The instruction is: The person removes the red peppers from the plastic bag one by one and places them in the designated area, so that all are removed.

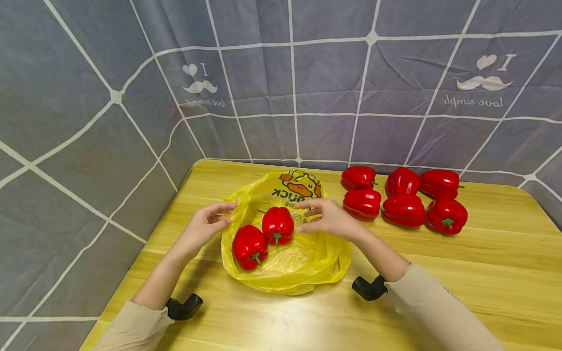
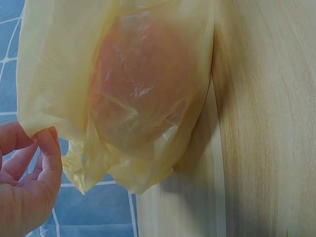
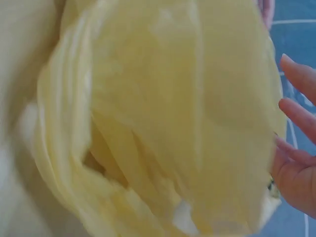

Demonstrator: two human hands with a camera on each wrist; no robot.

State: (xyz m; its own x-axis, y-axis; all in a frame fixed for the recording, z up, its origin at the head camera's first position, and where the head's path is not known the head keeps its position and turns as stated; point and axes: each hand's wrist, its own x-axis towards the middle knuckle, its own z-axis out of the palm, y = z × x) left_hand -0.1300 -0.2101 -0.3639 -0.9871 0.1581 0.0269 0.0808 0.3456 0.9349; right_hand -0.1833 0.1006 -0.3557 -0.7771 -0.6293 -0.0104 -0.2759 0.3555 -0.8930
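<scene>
A yellow plastic bag (image 1: pixel 290 280) with a printed duck lies with its mouth spread wide on the table. Inside it are two red bell peppers, one bell pepper (image 1: pixel 249 247) nearer the left and another bell pepper (image 1: pixel 278 225) beside it. My left hand (image 1: pixel 203 229) pinches the bag's left rim between thumb and finger; the left wrist view shows the same hand (image 2: pixel 29 173) on the film, with a pepper's red showing through. Over the bag's right side hovers my right hand (image 1: pixel 327 218), fingers spread and holding nothing. In the right wrist view its fingers (image 3: pixel 298 116) stand beside the film.
Several more red bell peppers (image 1: pixel 404 211) sit in two rows on the wooden table (image 1: pixel 496 273), right of the bag. A grey curtain (image 1: pixel 329 87) with white lines hangs behind and along the left. Black wrist mounts (image 1: pixel 184 308) stick out below both forearms.
</scene>
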